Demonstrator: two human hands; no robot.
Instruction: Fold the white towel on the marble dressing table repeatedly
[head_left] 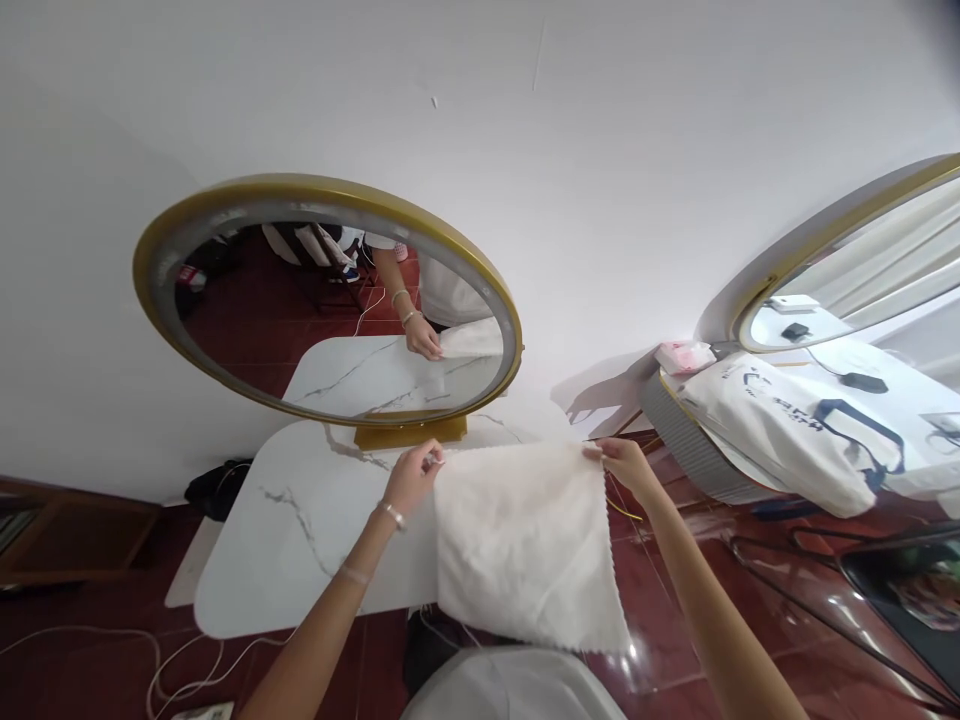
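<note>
A white cloth (pixel 525 545) with a scalloped edge hangs spread between my two hands, over the right part of the marble-patterned white table (pixel 277 530). Its upper left corner is pinched in my left hand (pixel 415 478), which has a bracelet at the wrist. My right hand (pixel 622 462) grips the upper right corner between thumb and fingers. The cloth's lower edge drops past the table's front, near my lap. Behind it stands an oval mirror (pixel 337 320) with a gold frame and a gold base (pixel 411 432), reflecting one hand and part of the cloth.
To the right, a second table holds a white printed bag (pixel 780 425) with a blue strap, a pink tissue pack (pixel 684 357) and another gold-framed mirror (pixel 847 260). A black chair (pixel 900 600) stands at lower right. White cables (pixel 157 665) lie on the red floor at left.
</note>
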